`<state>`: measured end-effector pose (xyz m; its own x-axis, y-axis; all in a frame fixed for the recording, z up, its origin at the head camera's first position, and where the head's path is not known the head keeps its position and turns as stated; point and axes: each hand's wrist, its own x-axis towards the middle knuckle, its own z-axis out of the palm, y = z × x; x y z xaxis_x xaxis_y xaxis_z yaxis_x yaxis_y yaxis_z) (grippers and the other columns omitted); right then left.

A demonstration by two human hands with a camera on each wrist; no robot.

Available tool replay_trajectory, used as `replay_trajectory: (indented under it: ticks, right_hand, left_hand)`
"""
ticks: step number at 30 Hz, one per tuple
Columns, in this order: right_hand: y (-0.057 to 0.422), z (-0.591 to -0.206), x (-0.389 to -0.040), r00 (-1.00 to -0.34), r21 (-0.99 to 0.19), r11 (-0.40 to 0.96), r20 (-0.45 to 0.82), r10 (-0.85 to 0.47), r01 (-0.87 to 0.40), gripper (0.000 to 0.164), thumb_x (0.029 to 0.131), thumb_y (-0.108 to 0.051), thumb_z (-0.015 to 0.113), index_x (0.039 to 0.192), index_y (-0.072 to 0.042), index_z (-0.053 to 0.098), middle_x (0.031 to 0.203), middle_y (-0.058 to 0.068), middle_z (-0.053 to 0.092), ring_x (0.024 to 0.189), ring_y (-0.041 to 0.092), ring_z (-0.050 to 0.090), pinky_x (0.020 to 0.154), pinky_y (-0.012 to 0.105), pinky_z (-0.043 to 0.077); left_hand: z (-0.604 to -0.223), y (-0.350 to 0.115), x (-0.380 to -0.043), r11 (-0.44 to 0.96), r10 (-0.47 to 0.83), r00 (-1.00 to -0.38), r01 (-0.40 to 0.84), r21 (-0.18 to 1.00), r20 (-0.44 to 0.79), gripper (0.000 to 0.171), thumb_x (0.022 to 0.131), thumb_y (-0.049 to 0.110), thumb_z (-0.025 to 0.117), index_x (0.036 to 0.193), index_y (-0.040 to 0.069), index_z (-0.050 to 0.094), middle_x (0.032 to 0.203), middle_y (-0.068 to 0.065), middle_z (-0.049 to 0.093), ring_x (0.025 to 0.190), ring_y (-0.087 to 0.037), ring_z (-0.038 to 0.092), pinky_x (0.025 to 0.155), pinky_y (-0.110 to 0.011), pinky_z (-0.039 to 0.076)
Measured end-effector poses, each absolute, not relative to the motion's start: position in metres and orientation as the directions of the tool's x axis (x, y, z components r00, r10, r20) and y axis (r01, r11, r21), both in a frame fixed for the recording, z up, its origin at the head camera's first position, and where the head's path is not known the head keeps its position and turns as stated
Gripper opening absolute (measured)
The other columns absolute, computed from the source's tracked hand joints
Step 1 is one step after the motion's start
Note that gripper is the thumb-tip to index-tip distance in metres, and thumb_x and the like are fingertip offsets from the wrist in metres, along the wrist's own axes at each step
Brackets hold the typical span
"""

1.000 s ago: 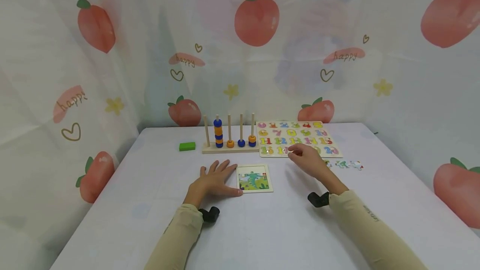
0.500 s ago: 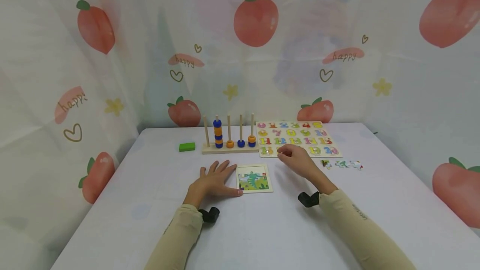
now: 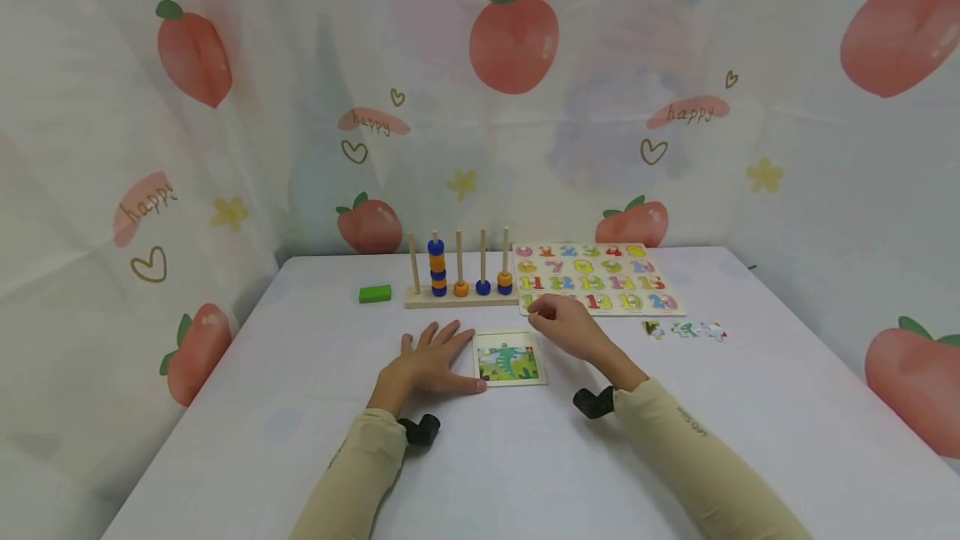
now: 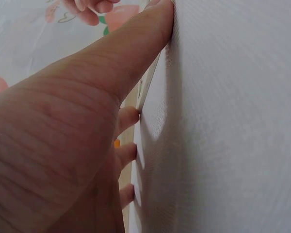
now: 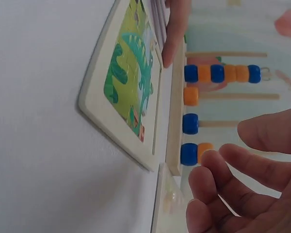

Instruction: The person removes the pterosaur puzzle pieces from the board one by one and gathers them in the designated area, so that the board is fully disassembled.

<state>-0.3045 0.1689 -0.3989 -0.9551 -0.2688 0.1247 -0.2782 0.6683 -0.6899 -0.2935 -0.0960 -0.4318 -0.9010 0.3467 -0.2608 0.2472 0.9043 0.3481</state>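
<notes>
A small framed jigsaw puzzle (image 3: 510, 361) with a green dinosaur picture lies flat on the table; its upper strip is bare. My left hand (image 3: 429, 363) lies along its left side, fingers spread, the thumb (image 4: 150, 29) at the near corner and the index fingertip by the far corner. Above the puzzle's far right corner hovers my right hand (image 3: 568, 327), fingers loosely bent. In the right wrist view nothing shows between its thumb (image 5: 266, 131) and fingers. Loose jigsaw pieces (image 3: 699, 330) lie farther right.
A bead stacker (image 3: 461, 301) with upright pegs and blue and orange beads stands behind the puzzle. Beside it lies a number board (image 3: 600, 273), partly covered by the right hand in the head view. A green block (image 3: 375, 294) rests at the back left.
My right hand has moved left, from over the number board's front edge to above the puzzle's far right corner, uncovering a loose piece. My left hand stays in place.
</notes>
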Motion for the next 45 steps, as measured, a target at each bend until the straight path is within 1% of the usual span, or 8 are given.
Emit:
replay_trajectory:
  ticks: [2, 5, 11, 19, 24, 34, 40, 45]
  right_hand:
    - [0.164, -0.400, -0.304, -0.951, -0.683, 0.672, 0.117, -0.285, -0.285, 0.029, 0.107, -0.014, 0.063, 0.128, 0.005, 0.070, 0.110, 0.012, 0.072, 0.098, 0.028, 0.062, 0.090, 0.043, 0.058]
    - [0.156, -0.401, -0.304, -0.949, -0.684, 0.672, 0.099, -0.300, -0.284, 0.029, 0.107, -0.014, 0.064, 0.128, 0.004, 0.070, 0.106, 0.010, 0.071, 0.096, 0.026, 0.061, 0.088, 0.041, 0.057]
    - [0.145, -0.404, -0.305, -0.934, -0.689, 0.661, 0.066, -0.350, -0.296, 0.028, 0.104, -0.013, 0.068, 0.126, 0.003, 0.070, 0.099, 0.006, 0.068, 0.088, 0.022, 0.060, 0.079, 0.034, 0.056]
    - [0.133, -0.408, -0.306, -0.903, -0.659, 0.675, 0.012, -0.430, -0.331, 0.024, 0.101, -0.010, 0.072, 0.122, 0.003, 0.072, 0.092, 0.004, 0.066, 0.083, 0.019, 0.058, 0.076, 0.033, 0.054]
    - [0.127, -0.410, -0.306, -0.881, -0.631, 0.690, -0.022, -0.473, -0.355, 0.024, 0.099, -0.008, 0.075, 0.120, 0.002, 0.073, 0.090, 0.003, 0.068, 0.079, 0.017, 0.060, 0.073, 0.031, 0.054]
    - [0.119, -0.413, -0.306, -0.861, -0.569, 0.726, -0.060, -0.505, -0.386, 0.024, 0.093, -0.005, 0.078, 0.116, -0.001, 0.074, 0.089, 0.002, 0.067, 0.079, 0.017, 0.058, 0.072, 0.030, 0.051]
    - [0.117, -0.415, -0.306, -0.855, -0.554, 0.737, -0.083, -0.512, -0.387, 0.023, 0.093, -0.003, 0.077, 0.116, -0.003, 0.073, 0.085, 0.002, 0.064, 0.077, 0.016, 0.057, 0.071, 0.029, 0.049]
    - [0.115, -0.416, -0.307, -0.846, -0.521, 0.744, -0.077, -0.528, -0.417, 0.020, 0.094, -0.003, 0.077, 0.113, -0.004, 0.071, 0.090, 0.004, 0.064, 0.082, 0.018, 0.057, 0.076, 0.033, 0.051]
  left_hand:
    - [-0.433, -0.096, -0.294, 0.906, 0.345, -0.901, 0.245, 0.346, -0.265, 0.100, 0.089, 0.071, 0.072, 0.171, 0.029, 0.031, 0.179, -0.004, 0.015, 0.164, -0.039, 0.002, 0.124, -0.071, -0.006]
    - [-0.435, -0.096, -0.295, 0.906, 0.342, -0.905, 0.247, 0.343, -0.254, 0.100, 0.089, 0.071, 0.073, 0.171, 0.029, 0.032, 0.179, -0.004, 0.017, 0.164, -0.040, 0.003, 0.123, -0.072, -0.004]
    - [-0.439, -0.096, -0.299, 0.910, 0.335, -0.908, 0.241, 0.338, -0.251, 0.102, 0.087, 0.072, 0.074, 0.170, 0.031, 0.033, 0.179, -0.003, 0.017, 0.164, -0.040, 0.003, 0.123, -0.074, -0.003]
    - [-0.440, -0.096, -0.300, 0.909, 0.338, -0.906, 0.244, 0.338, -0.254, 0.101, 0.088, 0.072, 0.074, 0.170, 0.031, 0.033, 0.179, -0.003, 0.017, 0.164, -0.040, 0.003, 0.123, -0.074, -0.004]
    - [-0.436, -0.097, -0.297, 0.908, 0.347, -0.903, 0.255, 0.333, -0.254, 0.101, 0.089, 0.073, 0.072, 0.170, 0.029, 0.033, 0.179, -0.005, 0.019, 0.163, -0.040, 0.005, 0.123, -0.074, -0.001]
    - [-0.433, -0.097, -0.294, 0.904, 0.351, -0.906, 0.262, 0.337, -0.237, 0.100, 0.088, 0.072, 0.074, 0.169, 0.028, 0.035, 0.178, -0.005, 0.021, 0.163, -0.041, 0.008, 0.123, -0.075, 0.001]
    - [-0.435, -0.097, -0.296, 0.905, 0.350, -0.906, 0.262, 0.335, -0.238, 0.100, 0.089, 0.073, 0.073, 0.170, 0.029, 0.035, 0.178, -0.005, 0.020, 0.163, -0.041, 0.007, 0.123, -0.074, 0.001]
    - [-0.436, -0.097, -0.297, 0.907, 0.349, -0.906, 0.262, 0.330, -0.239, 0.100, 0.088, 0.074, 0.073, 0.170, 0.030, 0.035, 0.178, -0.004, 0.019, 0.163, -0.040, 0.007, 0.124, -0.073, 0.001]
